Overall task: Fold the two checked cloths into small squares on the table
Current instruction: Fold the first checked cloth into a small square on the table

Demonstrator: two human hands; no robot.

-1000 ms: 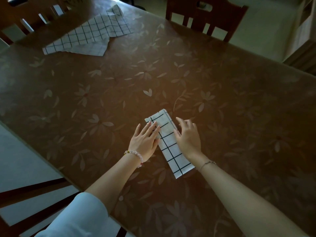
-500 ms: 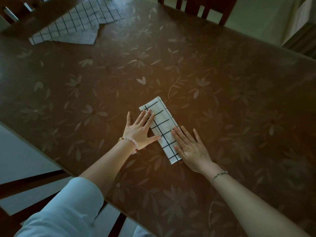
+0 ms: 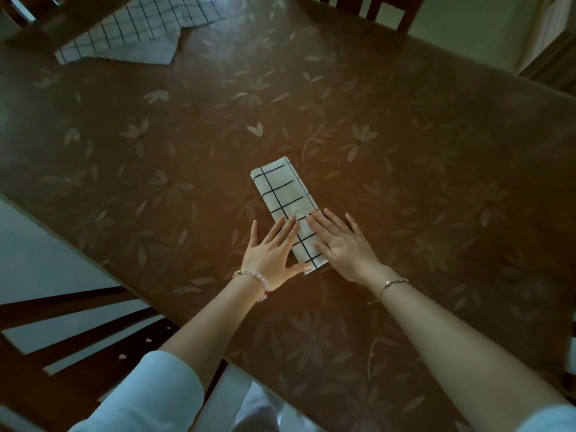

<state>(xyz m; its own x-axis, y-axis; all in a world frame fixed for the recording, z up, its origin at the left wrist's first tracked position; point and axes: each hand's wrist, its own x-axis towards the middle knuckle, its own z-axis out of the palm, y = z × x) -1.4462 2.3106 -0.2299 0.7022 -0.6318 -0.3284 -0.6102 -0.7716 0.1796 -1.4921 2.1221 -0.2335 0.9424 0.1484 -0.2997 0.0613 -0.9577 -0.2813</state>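
The left grip (image 3: 271, 254) and right grip (image 3: 343, 247) press, spread flat, on the near cloth (image 3: 283, 194) — a strip, not yet square. The far cloth (image 3: 131, 35) lies loose.

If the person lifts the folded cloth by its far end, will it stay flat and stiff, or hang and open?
Probably floppy: the folded cloth is thin fabric in loose layers, so it would likely droop and unfold. The left hand and right hand press it flat, which suggests it springs open. On the glossy table it may slide.
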